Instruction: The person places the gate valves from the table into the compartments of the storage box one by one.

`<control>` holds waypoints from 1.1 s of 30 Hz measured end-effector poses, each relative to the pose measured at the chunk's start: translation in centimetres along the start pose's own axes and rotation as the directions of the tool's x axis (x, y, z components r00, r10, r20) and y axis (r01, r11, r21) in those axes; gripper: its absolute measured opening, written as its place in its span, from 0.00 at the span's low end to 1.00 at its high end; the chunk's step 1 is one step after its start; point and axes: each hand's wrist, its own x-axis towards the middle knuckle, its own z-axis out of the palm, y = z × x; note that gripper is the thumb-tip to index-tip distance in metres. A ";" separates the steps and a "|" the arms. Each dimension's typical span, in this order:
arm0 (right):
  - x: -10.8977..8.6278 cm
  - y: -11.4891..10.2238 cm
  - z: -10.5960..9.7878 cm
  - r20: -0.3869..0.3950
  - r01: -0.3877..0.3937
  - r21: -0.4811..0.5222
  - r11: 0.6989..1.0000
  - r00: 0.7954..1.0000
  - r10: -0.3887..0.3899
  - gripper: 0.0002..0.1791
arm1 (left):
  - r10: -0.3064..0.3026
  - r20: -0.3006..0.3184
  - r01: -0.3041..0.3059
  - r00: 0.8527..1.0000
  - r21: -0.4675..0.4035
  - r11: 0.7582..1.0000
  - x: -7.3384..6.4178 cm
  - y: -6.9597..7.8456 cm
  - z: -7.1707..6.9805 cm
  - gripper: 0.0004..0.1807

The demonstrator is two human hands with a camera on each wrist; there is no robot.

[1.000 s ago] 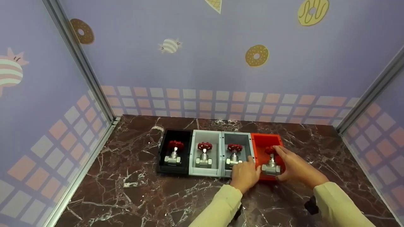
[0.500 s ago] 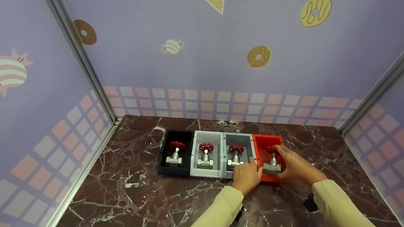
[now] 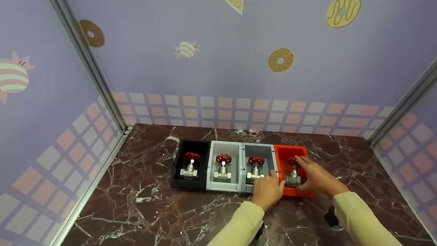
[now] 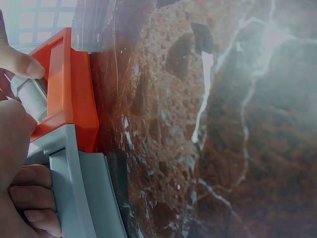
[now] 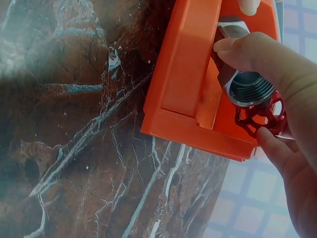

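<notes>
My right hand (image 3: pixel 315 177) holds a metal valve (image 3: pixel 293 180) with a red handwheel (image 5: pixel 261 119) inside the red bin (image 3: pixel 302 193). In the right wrist view, the thumb presses the valve's body while a fingertip lies against the wheel. The body's threaded opening (image 5: pixel 251 90) faces that camera. My left hand (image 3: pixel 266 190) grips the dividing wall beside the red bin, its fingers curled inside the grey bin (image 4: pixel 74 183). A similar valve (image 3: pixel 255 171) stands in the grey bin, partly hidden by that hand.
Left of the grey bin, a white bin (image 3: pixel 223 186) and a black bin (image 3: pixel 189 182) continue the row, each with a red-wheeled valve. All sit on a dark marbled table (image 3: pixel 153 212). A patterned wall (image 3: pixel 218 68) rises behind, with side panels left and right.
My right hand and its valve have shifted slightly back and lower into the red bin, and the thumb covers more of the body's right end. The left hand stays at the dividing wall.
</notes>
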 end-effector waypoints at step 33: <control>2.1 -0.3 0.6 0.003 0.037 0.003 0.999 0.999 -0.037 0.57 | -0.001 -0.036 0.002 0.999 0.008 1.000 -0.1 -0.1 0.4 0.22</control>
